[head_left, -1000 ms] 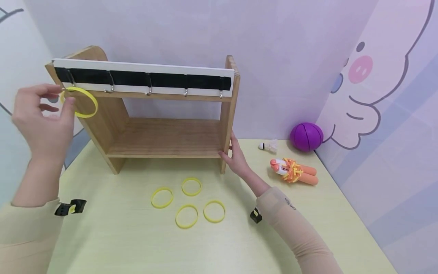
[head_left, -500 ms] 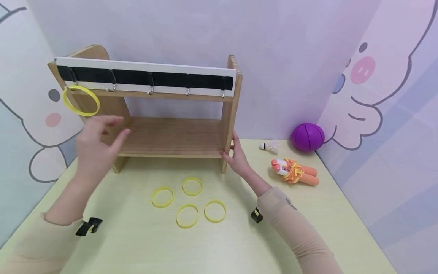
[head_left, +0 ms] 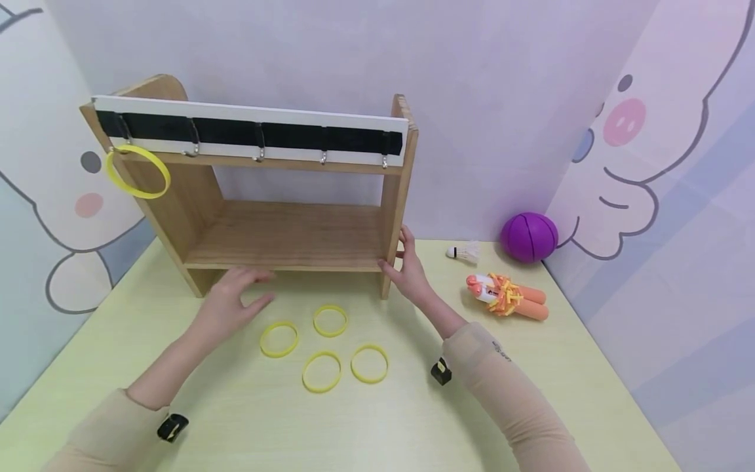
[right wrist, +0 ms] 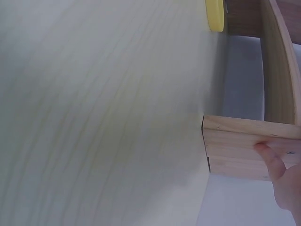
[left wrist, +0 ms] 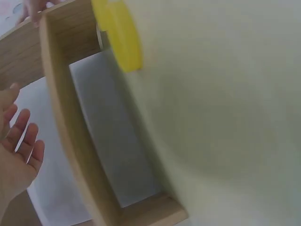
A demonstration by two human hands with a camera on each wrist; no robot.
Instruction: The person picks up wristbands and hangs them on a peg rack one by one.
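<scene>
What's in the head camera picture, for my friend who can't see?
An empty left hand hovers near four yellow rings on a table; the right hand holds a wooden shelf. A fifth ring hangs from the leftmost hook.

Dk print (head_left: 501, 352) on R sleeve (head_left: 512, 403), mark (head_left: 493, 292) on orange toy (head_left: 506, 296): both illeg
</scene>
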